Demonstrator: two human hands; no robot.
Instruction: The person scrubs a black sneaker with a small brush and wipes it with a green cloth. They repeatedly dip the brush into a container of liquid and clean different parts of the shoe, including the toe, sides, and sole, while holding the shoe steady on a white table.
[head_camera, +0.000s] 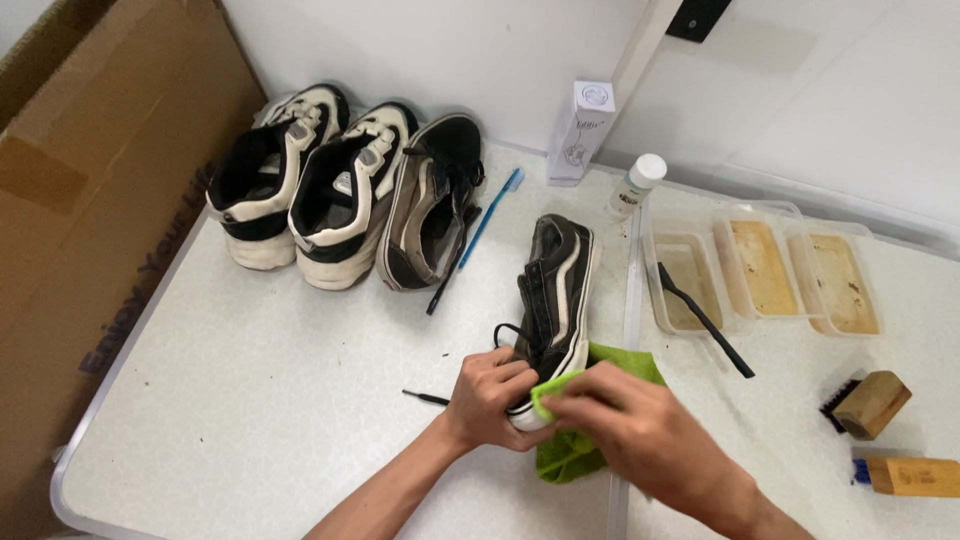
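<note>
Left hand (487, 393) gripping black canvas sneaker (553, 300) toe at lower centre, right hand (625, 415) pinching green microfibre cloth (575, 445), speckled white desk (280, 400).

White speckled table (250, 400), plain white wall (420, 50), brown cardboard box (90, 200) at left

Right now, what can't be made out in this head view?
- Toe of the dark sneaker: hidden by the left hand, right hand and green cloth.
- Wooden brush: cut off by the right edge.
- Liquid in the three plastic tubs: too murky to identify.
</note>
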